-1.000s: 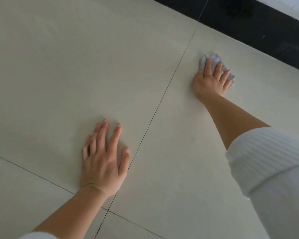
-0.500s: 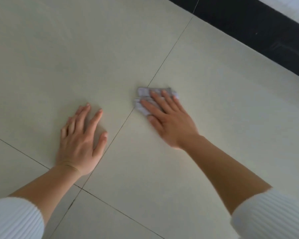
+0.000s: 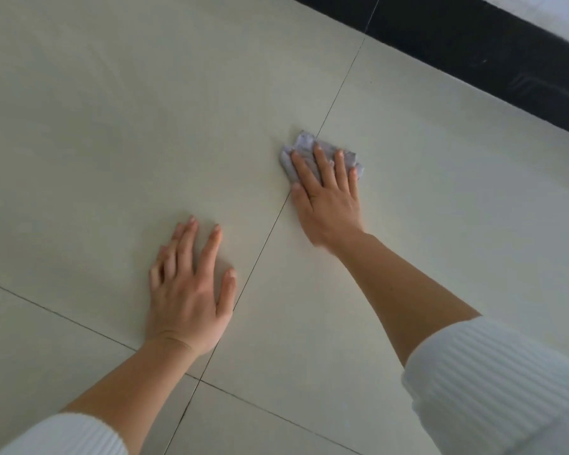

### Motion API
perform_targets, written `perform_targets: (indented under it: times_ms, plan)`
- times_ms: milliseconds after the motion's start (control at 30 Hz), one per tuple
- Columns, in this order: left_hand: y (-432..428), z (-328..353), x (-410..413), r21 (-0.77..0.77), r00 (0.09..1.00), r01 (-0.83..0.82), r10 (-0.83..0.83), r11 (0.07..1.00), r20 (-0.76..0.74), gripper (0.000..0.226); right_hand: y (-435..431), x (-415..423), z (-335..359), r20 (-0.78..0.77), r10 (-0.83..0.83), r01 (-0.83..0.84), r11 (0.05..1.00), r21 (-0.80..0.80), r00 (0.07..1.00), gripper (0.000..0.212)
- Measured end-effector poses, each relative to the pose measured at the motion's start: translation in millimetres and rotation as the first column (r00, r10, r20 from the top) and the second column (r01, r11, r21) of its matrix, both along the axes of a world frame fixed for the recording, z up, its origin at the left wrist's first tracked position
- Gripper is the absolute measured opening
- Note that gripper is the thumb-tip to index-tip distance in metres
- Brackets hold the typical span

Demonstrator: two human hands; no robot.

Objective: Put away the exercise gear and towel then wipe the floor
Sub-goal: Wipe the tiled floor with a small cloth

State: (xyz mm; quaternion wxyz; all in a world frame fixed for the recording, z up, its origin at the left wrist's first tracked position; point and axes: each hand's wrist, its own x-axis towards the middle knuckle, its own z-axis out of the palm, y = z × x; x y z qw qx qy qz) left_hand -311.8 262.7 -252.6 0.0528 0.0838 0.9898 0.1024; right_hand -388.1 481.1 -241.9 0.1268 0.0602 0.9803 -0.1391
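At one o'clock from the left hand, which lies flat with fingers spread on the tiled floor, the right hand presses a crumpled pale cloth across a grout line, fingers straight. It has swept in from the black strip and is heading back out, so wiping is under way. No container shows.
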Motion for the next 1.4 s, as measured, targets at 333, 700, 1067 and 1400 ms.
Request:
perform_targets:
  times_ms: [333,700,1067,1400]
  plan:
    - [-3.6,-1.3,-1.7,0.067,0.996,0.057,-0.062,0.996,0.071,0.060,-89.1,130.6,7.6,0.031,-0.104,0.105,0.994,-0.031,0.994,0.050]
    - [-80.1,14.2,-49.8,0.147,0.700,0.643,-0.655,0.752,0.285,0.065,-251.9,219.3,50.0,0.281,-0.441,0.473,0.879,-0.055,0.853,0.058]
    - [-88.1,22.3,-70.6,0.148,0.582,0.744,-0.740,0.652,0.338,0.068,-267.5,244.0,42.8,0.287,-0.385,0.337,0.919,0.203,0.877,0.053]
    - [-113.4,27.0,-48.7,0.105,0.639,0.726,-0.723,0.680,0.262,0.059,-160.4,286.5,51.7,0.544,-0.526,0.440,0.849,0.292,0.653,0.064]
